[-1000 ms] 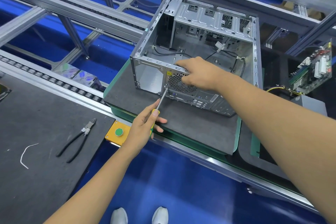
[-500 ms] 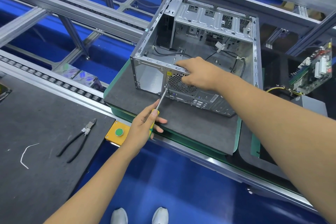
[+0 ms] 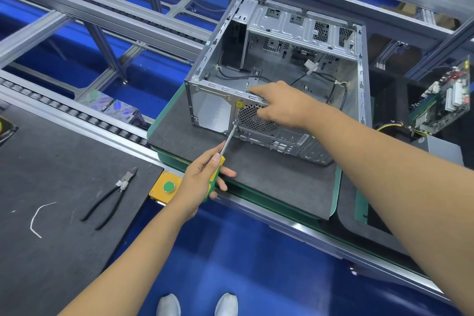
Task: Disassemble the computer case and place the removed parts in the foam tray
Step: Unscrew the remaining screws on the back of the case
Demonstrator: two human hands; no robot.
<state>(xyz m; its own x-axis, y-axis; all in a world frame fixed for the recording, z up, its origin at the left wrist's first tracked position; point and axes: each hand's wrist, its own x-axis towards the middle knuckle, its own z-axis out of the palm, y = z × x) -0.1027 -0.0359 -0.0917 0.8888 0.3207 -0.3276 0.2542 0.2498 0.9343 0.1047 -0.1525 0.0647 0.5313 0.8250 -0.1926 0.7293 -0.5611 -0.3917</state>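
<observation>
On the dark worktop at the far left, a pair of cutters and a short white offcut are laid down, well apart from the work. Just to their right a yellow box with a green button is fixed at the edge of the line.

Next, the left hand is seen with its grip wrapped round the green and yellow handle of a screwdriver. The shaft is angled up to the right, and its tip is set against the rear panel of the case at the lower left corner of the round fan grille; a screw there is judged to be the step in hand, though the screw itself is too small to be made out.

The case is stood on a grey foam pad on the conveyor, its side open. Inside, only loose cables and bare metal are seen, so the interior is judged largely stripped. The right hand is curled over the top rear edge of the case, fingers hooked over the grille, by which the case is steadied.

At the far right a circuit board with coloured wires is propped in a dark tray, taken to be a removed part already put away. The fan behind the grille is judged to be left.
</observation>
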